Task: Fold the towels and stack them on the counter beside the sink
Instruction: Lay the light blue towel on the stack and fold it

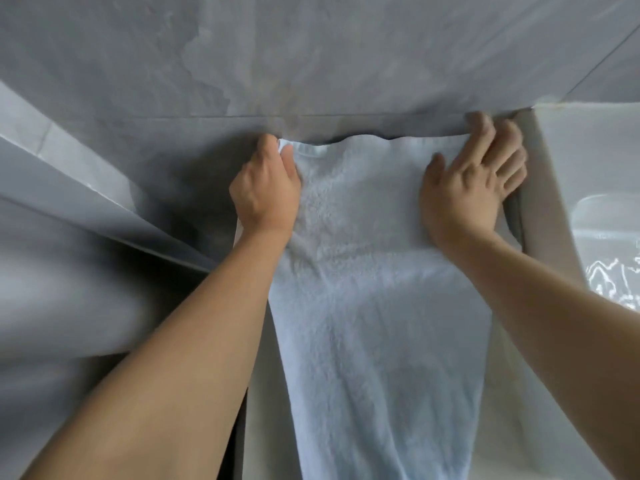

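A white terry towel (374,306) lies lengthwise on the counter, its far edge against the wall and its near end running out of the bottom of the view. My left hand (266,188) pinches the towel's far left corner between thumb and fingers. My right hand (478,181) lies flat on the far right part of the towel, fingers spread and pressing it down near the wall. The pale counter (540,188) shows beside the towel on the right.
A white sink basin (606,209) with shiny reflections sits at the right. Grey marbled wall tiles (311,57) rise right behind the towel. A grey side wall (86,188) closes in on the left.
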The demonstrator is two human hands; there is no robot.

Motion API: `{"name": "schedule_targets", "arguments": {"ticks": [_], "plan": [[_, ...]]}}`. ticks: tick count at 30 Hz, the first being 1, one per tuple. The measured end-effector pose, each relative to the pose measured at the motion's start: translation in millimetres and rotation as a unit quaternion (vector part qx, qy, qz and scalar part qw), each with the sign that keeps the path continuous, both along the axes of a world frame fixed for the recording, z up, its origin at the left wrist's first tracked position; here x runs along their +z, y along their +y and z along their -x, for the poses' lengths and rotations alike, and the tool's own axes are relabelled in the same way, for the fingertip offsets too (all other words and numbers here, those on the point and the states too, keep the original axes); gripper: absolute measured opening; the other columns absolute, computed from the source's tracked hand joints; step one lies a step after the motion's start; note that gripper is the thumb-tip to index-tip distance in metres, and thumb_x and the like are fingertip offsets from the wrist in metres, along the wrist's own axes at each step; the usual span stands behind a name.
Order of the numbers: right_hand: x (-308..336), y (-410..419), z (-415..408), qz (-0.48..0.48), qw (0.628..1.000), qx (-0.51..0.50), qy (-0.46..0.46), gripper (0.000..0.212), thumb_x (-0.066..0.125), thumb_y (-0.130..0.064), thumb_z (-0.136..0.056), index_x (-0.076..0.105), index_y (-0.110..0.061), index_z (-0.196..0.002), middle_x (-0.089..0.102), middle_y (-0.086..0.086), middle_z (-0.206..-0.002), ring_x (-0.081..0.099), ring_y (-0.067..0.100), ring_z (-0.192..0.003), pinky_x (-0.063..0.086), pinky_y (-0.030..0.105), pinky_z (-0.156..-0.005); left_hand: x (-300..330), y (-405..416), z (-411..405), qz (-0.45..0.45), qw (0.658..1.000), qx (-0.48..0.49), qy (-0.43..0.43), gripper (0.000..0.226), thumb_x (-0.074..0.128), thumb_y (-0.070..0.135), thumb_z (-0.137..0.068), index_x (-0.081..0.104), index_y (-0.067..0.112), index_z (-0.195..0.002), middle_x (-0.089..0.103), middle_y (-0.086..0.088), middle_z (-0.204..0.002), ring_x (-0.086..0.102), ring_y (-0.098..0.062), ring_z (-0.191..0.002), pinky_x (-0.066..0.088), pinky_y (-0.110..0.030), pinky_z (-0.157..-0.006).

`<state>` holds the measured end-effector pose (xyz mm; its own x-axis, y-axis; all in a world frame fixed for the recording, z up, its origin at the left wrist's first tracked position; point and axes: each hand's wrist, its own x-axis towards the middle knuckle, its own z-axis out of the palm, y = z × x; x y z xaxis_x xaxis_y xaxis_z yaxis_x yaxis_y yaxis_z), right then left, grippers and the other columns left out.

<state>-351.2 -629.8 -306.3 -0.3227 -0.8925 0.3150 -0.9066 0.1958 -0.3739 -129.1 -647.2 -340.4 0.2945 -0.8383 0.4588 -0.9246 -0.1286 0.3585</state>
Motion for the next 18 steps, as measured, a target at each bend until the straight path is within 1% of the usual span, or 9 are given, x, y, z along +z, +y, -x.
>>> {"name": "schedule_targets", "arguments": {"ticks": [2, 4, 7, 10, 12, 13, 14, 16, 18], "plan": [[-8.2, 8.9, -8.1, 0.007, 0.986, 0.155, 0.059, 0.044, 0.05, -0.032, -0.092, 0.048, -0.017, -0.133, 0.043, 0.013, -0.139, 0.038, 0.032, -0.124, 0.02, 0.039, -0.104, -0.5, 0.0, -1.8, 0.007, 1.0, -0.008, 0.009, 0.023, 0.056, 0.027, -0.098, 0.063, 0.005, -0.096, 0.069, -0.015, -0.074, 0.066, -0.039, -0.064, 0.03, -0.031, -0.055], [-20.1, 9.7, -4.9, -0.04, 0.963, 0.256, 0.07, 0.043, 0.047, -0.037, -0.094, 0.051, -0.018, -0.133, 0.047, 0.009, -0.139, 0.041, 0.031, -0.125, 0.023, 0.039, -0.106, -1.9, 1.8, -2.9, 0.0, 1.0, -0.01, 0.019, 0.025, 0.053, 0.029, -0.101, 0.062, 0.006, -0.098, 0.069, -0.014, -0.075, 0.066, -0.038, -0.066, 0.033, -0.032, -0.056], [-30.5, 5.4, -2.6, -0.066, 0.964, 0.251, 0.055, 0.048, 0.04, -0.042, -0.095, 0.048, -0.024, -0.138, 0.042, 0.002, -0.145, 0.037, 0.025, -0.131, 0.018, 0.037, -0.113, -0.7, 1.4, -4.6, -0.007, 0.999, -0.015, 0.028, 0.028, 0.05, 0.033, -0.103, 0.06, 0.007, -0.098, 0.068, -0.012, -0.075, 0.066, -0.036, -0.066, 0.036, -0.032, -0.057], [-33.5, 8.9, -4.7, -0.034, 0.97, 0.232, 0.061, 0.046, 0.04, -0.037, -0.094, 0.05, -0.023, -0.136, 0.045, 0.003, -0.143, 0.039, 0.026, -0.13, 0.017, 0.04, -0.117, 10.5, 2.6, -5.0, -0.048, 0.995, 0.018, 0.088, 0.024, 0.049, 0.031, -0.103, 0.056, 0.009, -0.108, 0.068, -0.01, -0.09, 0.065, -0.035, -0.084, 0.032, -0.034, -0.065], [-32.5, 10.6, -5.0, -0.029, 0.97, 0.232, 0.063, 0.045, 0.038, -0.036, -0.093, 0.051, -0.021, -0.133, 0.046, 0.004, -0.141, 0.039, 0.026, -0.129, 0.016, 0.042, -0.118, 24.4, 11.6, -3.5, -0.014, 0.993, 0.033, 0.109, 0.019, 0.052, 0.018, -0.096, 0.055, 0.009, -0.113, 0.064, -0.008, -0.103, 0.061, -0.034, -0.095, 0.033, -0.036, -0.071], [-33.1, 10.7, -5.1, -0.034, 0.97, 0.232, 0.064, 0.045, 0.038, -0.036, -0.092, 0.051, -0.021, -0.133, 0.046, 0.004, -0.141, 0.039, 0.027, -0.129, 0.015, 0.043, -0.119, 30.8, 18.6, -0.5, 0.019, 0.996, 0.027, 0.08, 0.027, 0.054, 0.009, -0.09, 0.056, 0.009, -0.116, 0.062, -0.01, -0.111, 0.058, -0.034, -0.101, 0.035, -0.037, -0.078], [-34.3, 10.3, -5.2, -0.039, 0.97, 0.232, 0.066, 0.045, 0.037, -0.036, -0.092, 0.051, -0.021, -0.133, 0.046, 0.004, -0.141, 0.039, 0.027, -0.129, 0.014, 0.044, -0.119, 33.7, 27.1, 5.0, 0.042, 0.998, -0.002, 0.048, 0.037, 0.054, 0.004, -0.083, 0.058, 0.008, -0.12, 0.059, -0.012, -0.118, 0.056, -0.034, -0.105, 0.037, -0.037, -0.086], [-35.9, 7.6, -5.7, -0.041, 0.97, 0.229, 0.073, 0.046, 0.037, -0.035, -0.091, 0.05, -0.022, -0.133, 0.046, 0.004, -0.14, 0.039, 0.027, -0.129, 0.015, 0.048, -0.118, 32.4, 42.2, 18.4, 0.046, 0.99, -0.134, 0.025, 0.044, 0.051, 0.003, -0.081, 0.059, 0.006, -0.124, 0.056, -0.016, -0.129, 0.053, -0.035, -0.115, 0.039, -0.041, -0.098], [-36.1, 6.3, -5.6, -0.036, 0.972, 0.219, 0.074, 0.046, 0.037, -0.035, -0.091, 0.049, -0.021, -0.132, 0.045, 0.004, -0.141, 0.039, 0.027, -0.13, 0.015, 0.052, -0.117, 21.4, 50.5, 23.8, -0.047, 0.97, -0.238, 0.008, 0.045, 0.046, 0.017, -0.091, 0.056, 0.007, -0.133, 0.052, -0.015, -0.141, 0.046, -0.034, -0.132, 0.034, -0.049, -0.111]]}}
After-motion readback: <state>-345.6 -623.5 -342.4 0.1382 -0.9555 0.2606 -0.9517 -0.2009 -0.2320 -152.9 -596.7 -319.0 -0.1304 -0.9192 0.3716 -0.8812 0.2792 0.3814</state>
